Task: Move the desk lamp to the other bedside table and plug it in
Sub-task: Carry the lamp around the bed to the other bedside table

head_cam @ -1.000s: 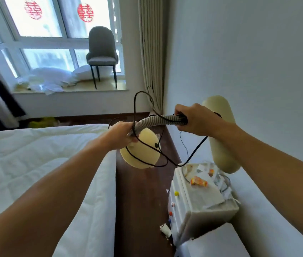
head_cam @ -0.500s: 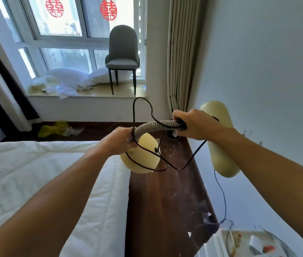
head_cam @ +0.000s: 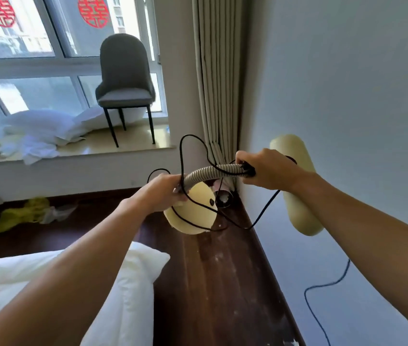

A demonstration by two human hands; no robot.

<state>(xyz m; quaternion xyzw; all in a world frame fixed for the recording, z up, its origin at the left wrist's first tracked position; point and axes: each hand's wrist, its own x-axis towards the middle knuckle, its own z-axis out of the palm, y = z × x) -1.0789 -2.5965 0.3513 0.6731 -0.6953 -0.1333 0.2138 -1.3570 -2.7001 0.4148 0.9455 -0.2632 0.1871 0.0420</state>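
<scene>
I carry the desk lamp in the air over the dark wood floor, between the bed and the wall. Its round cream base hangs below my left hand, which grips the low end of the ribbed grey neck. My right hand is shut on the neck's other end, beside the long cream lamp head that points down along the wall. The lamp's black cord loops loosely above and below my hands. No bedside table is in view.
A white bed lies at lower left. The grey wall and a beige curtain are on the right. A grey chair and white bedding sit on the window ledge ahead. A blue cable runs down the wall.
The view has advanced along the gap toward the window; the white bedside unit seen at lower right has dropped out of view. Both hands keep the same grip on the lamp.
</scene>
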